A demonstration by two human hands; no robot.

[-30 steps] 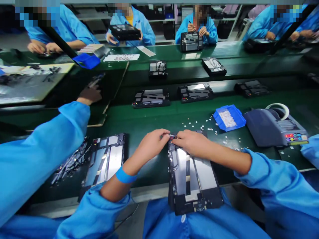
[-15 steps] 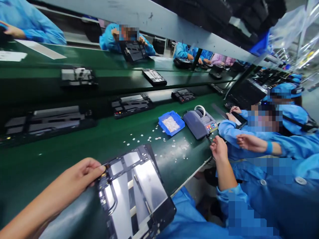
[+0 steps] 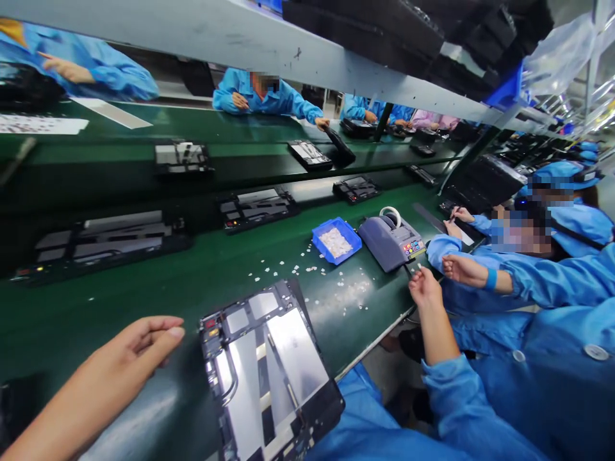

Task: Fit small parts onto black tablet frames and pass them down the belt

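Note:
My left hand point(image 3: 137, 349) is in the air over the green bench point(image 3: 120, 307), a little left of an opened tablet point(image 3: 273, 365). Its fingers are half bent, the thumb lies close to the index finger, and I see nothing held. The tablet's inside faces up, with silvery plates, a dark frame and small parts at its corner; a dark layer sticks out behind its right edge. I do not see my right hand. To the right, a neighbour's hand point(image 3: 425, 288) pinches a tiny pale piece beside a grey tape dispenser point(image 3: 384, 240); that person's other hand point(image 3: 465, 270) wears a blue wristband.
A blue box point(image 3: 356, 240) of small white pieces stands beside the dispenser, with more pieces scattered on the bench. Other opened tablets point(image 3: 257, 208) lie in a row behind. A metal shelf beam point(image 3: 216, 45) crosses above. Co-workers in blue sit opposite and at right.
My left hand has let go of the tablet's corner and drawn back to the left. The wristband hand has come closer to the neighbour's other hand. Opposite, a co-worker has lowered a tablet.

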